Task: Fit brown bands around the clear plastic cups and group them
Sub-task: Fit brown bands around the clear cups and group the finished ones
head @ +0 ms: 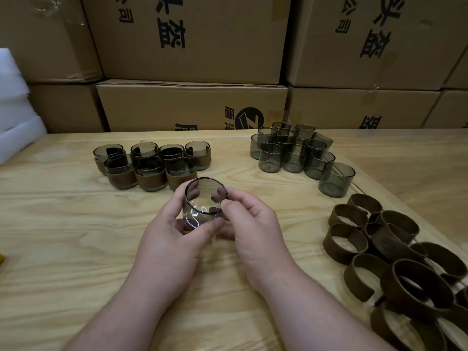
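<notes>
Both hands hold one clear smoky plastic cup (205, 198) above the middle of the wooden table, its mouth tilted toward me. My left hand (169, 239) cups its base and left side. My right hand (253, 224) pinches its right rim with thumb and fingers. This cup carries no band. Several cups with brown bands (149, 165) stand grouped at the back left. Several bare cups (298, 150) cluster at the back right. A heap of loose brown bands (395, 254) lies along the right edge.
Stacked cardboard boxes (192, 107) form a wall right behind the table (76, 249). White foam sheets (15, 115) sit at the far left. A yellow object (2, 259) pokes in at the left edge.
</notes>
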The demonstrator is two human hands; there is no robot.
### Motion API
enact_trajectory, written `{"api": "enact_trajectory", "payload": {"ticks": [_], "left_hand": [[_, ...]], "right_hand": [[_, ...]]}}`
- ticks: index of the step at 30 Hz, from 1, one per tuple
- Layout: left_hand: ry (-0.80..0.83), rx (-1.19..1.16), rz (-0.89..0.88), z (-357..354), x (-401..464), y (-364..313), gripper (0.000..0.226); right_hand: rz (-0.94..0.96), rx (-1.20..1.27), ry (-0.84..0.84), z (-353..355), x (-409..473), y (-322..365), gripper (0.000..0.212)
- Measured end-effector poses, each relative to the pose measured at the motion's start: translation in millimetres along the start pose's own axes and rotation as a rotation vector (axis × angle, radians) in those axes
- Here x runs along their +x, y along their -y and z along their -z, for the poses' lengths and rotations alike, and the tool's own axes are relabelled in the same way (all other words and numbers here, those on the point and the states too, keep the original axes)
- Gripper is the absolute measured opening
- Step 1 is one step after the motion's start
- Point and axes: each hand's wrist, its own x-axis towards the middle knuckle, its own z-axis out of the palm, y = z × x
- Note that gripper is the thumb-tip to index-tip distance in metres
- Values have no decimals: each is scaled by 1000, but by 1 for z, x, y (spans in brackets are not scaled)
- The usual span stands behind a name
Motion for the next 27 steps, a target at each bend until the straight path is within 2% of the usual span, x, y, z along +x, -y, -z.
{"api": "enact_trajectory", "payload": {"ticks": [4,10,15,23,27], "left_hand": [[-20,16,-9,0,-1,0,63],[-1,76,9,2,-1,2,67],[-30,146,-29,0,-5,2,70],[70,217,-114,-9,-8,-8,87],[62,237,-122,-8,-8,-6,90]], "right_hand": [[42,-30,75,0,-4,-1,33],[69,-117,63,-1,-4,-7,48],[94,-196,26,-1,-4,-10,69],[67,-234,-160,1,-1,-4,62],[-17,-134,-175,3,1,-3,44]]}}
